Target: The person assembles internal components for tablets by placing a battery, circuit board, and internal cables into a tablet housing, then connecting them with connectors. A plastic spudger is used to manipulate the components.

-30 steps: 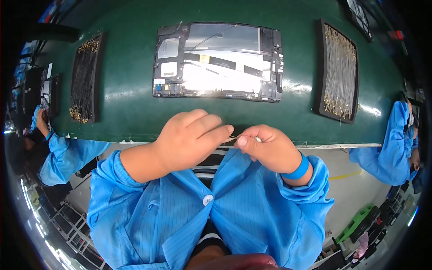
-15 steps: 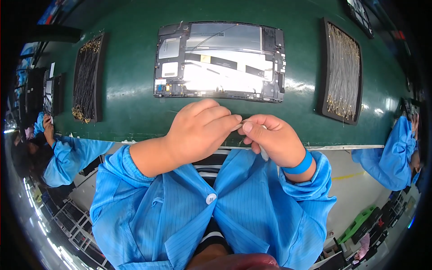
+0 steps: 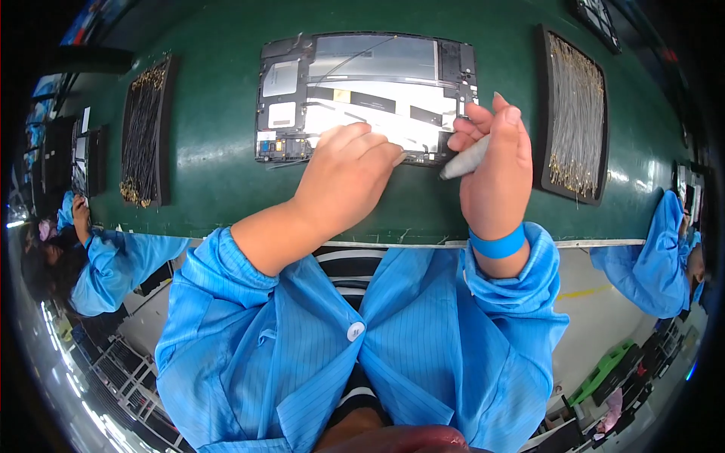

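An opened tablet (image 3: 373, 97), its inner parts bare, lies on the green table. My left hand (image 3: 347, 170) is closed over its near edge, thumb and fingertips pinched together. A thin cable (image 3: 285, 164) pokes out to the left from under this hand, along the tablet's near left corner; its other end is hidden. My right hand (image 3: 500, 166), with a blue wristband, is raised by the tablet's near right corner. It grips a stubby tool wrapped in whitish-grey material (image 3: 466, 159), dark tip pointing down and left. The fingers of that hand are partly curled upward.
On the left a black tray (image 3: 168, 128) holds many black cables with gold ends. A second tray (image 3: 543, 121) on the right carries grey cables. Another device (image 3: 599, 24) rests at the far right. People in blue sleeves (image 3: 124, 264) work at either side.
My hands were together near the table's front edge and are now apart. The left has moved forward onto the tablet's near edge. The right has gone forward and right with the wrapped tool.
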Action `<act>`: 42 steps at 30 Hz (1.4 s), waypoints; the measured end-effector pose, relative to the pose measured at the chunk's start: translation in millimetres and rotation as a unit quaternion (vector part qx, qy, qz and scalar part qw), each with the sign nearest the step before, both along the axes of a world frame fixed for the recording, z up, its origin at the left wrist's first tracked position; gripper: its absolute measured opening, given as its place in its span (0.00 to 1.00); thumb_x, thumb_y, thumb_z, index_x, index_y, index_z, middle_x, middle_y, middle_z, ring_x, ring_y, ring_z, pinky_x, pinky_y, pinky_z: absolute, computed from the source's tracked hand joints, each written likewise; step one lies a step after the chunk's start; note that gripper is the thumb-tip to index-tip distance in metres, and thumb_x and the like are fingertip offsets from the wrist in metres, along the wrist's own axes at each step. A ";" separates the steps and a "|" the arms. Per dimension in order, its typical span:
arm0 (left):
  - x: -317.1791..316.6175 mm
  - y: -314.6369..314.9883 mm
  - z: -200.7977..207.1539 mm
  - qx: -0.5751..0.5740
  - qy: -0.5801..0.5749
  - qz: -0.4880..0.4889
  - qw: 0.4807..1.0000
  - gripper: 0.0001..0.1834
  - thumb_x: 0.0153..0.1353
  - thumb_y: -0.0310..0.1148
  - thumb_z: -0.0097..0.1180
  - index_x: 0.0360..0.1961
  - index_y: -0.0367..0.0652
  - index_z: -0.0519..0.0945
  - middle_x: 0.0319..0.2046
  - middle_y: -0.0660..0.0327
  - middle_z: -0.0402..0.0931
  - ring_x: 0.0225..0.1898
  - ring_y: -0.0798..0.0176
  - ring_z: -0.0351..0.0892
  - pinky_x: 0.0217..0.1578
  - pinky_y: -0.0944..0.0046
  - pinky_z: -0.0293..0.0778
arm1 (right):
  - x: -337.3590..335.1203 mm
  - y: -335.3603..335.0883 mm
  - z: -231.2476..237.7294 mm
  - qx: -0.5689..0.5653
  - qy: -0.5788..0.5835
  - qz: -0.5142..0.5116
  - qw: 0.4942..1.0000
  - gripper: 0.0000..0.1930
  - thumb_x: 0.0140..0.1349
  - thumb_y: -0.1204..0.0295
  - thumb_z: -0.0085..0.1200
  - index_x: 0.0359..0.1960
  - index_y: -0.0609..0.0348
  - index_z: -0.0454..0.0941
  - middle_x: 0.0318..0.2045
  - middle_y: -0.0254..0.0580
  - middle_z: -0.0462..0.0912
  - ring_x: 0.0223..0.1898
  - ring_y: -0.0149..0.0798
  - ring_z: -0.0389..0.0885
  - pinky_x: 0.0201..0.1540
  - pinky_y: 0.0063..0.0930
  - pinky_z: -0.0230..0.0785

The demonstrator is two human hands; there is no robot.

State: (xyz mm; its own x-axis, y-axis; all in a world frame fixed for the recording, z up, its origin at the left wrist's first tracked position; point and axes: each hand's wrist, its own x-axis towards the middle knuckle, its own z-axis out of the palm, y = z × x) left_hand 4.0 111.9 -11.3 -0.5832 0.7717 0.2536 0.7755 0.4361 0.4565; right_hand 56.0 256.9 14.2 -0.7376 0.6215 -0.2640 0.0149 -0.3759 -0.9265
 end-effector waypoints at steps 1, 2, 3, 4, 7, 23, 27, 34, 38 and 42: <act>-0.1 0.3 0.8 0.000 -0.006 -0.004 1.000 0.10 0.42 0.26 0.54 0.30 0.43 0.74 0.29 0.62 0.72 0.38 0.58 0.67 0.39 0.61 0.60 | 0.2 -1.6 -3.5 0.049 0.017 0.000 0.999 0.21 0.59 0.56 0.36 0.41 0.65 0.62 0.31 0.42 0.74 0.29 0.30 0.70 0.33 0.22 0.64; -0.2 0.9 1.3 0.001 -0.006 -0.003 1.000 0.10 0.42 0.26 0.54 0.30 0.43 0.74 0.29 0.62 0.72 0.38 0.58 0.67 0.39 0.61 0.60 | 1.5 -2.1 -8.4 0.049 0.017 0.000 0.999 0.21 0.59 0.56 0.36 0.41 0.65 0.62 0.31 0.42 0.74 0.29 0.30 0.70 0.33 0.22 0.64; 0.0 1.5 1.7 -0.006 -0.005 -0.001 1.000 0.09 0.42 0.26 0.55 0.29 0.43 0.74 0.29 0.62 0.72 0.38 0.58 0.67 0.39 0.61 0.60 | 3.8 -2.8 -15.1 0.127 0.019 0.005 0.992 0.18 0.60 0.61 0.35 0.41 0.66 0.63 0.31 0.43 0.74 0.29 0.30 0.70 0.34 0.22 0.64; -0.1 1.8 2.2 -0.013 -0.004 0.000 1.000 0.09 0.42 0.26 0.55 0.29 0.43 0.74 0.29 0.63 0.72 0.38 0.59 0.67 0.39 0.61 0.60 | 5.4 -3.5 -20.8 0.204 0.020 0.009 0.979 0.15 0.61 0.66 0.34 0.40 0.66 0.64 0.32 0.44 0.75 0.29 0.29 0.69 0.35 0.22 0.63; 0.0 2.1 5.4 -0.015 -0.001 0.002 1.000 0.08 0.42 0.26 0.55 0.28 0.43 0.75 0.28 0.63 0.71 0.37 0.59 0.67 0.38 0.62 0.60 | 5.4 -6.2 -32.7 0.272 0.060 0.006 0.960 0.14 0.61 0.67 0.34 0.39 0.67 0.64 0.32 0.46 0.75 0.29 0.31 0.70 0.37 0.24 0.62; -3.4 2.6 8.0 -0.027 -0.034 -0.003 0.999 0.07 0.42 0.26 0.54 0.27 0.42 0.75 0.28 0.62 0.71 0.36 0.59 0.68 0.37 0.62 0.61 | 7.9 -6.1 -40.8 0.279 0.093 0.026 0.956 0.09 0.61 0.73 0.33 0.39 0.65 0.61 0.32 0.46 0.75 0.29 0.32 0.71 0.36 0.24 0.63; -3.1 2.8 8.0 -0.020 -0.050 -0.002 0.999 0.08 0.43 0.26 0.54 0.28 0.42 0.75 0.28 0.61 0.71 0.36 0.58 0.68 0.38 0.62 0.61 | 8.3 -7.4 -39.6 0.270 0.106 0.019 0.957 0.09 0.61 0.73 0.33 0.40 0.65 0.60 0.31 0.46 0.75 0.29 0.32 0.71 0.36 0.24 0.63; -0.4 3.3 8.6 -0.037 -0.037 0.004 0.999 0.08 0.43 0.26 0.54 0.28 0.42 0.75 0.28 0.61 0.72 0.37 0.58 0.68 0.38 0.62 0.61 | 11.3 -5.7 -41.0 0.279 0.087 0.020 0.956 0.10 0.61 0.72 0.33 0.40 0.64 0.60 0.31 0.46 0.75 0.29 0.31 0.71 0.36 0.24 0.63; -2.2 6.4 5.2 0.040 0.027 0.010 0.999 0.06 0.36 0.24 0.50 0.20 0.43 0.75 0.20 0.63 0.69 0.27 0.60 0.70 0.26 0.62 0.67 | 11.0 -6.7 -40.3 0.284 0.091 0.023 0.954 0.10 0.61 0.71 0.32 0.40 0.65 0.60 0.30 0.46 0.75 0.30 0.31 0.71 0.37 0.25 0.63; -3.6 6.5 5.3 0.038 0.021 0.007 0.999 0.06 0.36 0.24 0.50 0.21 0.43 0.75 0.20 0.63 0.70 0.27 0.60 0.70 0.27 0.62 0.67 | 10.4 -6.3 -38.9 0.280 0.103 0.041 0.954 0.10 0.61 0.71 0.32 0.40 0.65 0.60 0.30 0.46 0.75 0.30 0.32 0.71 0.37 0.25 0.63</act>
State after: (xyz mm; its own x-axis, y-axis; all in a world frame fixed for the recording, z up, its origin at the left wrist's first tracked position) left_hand 0.4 118.5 -6.0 -0.5810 0.7415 0.3356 0.7892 0.4124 0.4550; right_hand 66.3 250.6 -24.7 -0.7897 0.5611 0.2482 -0.1815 0.1727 -0.9681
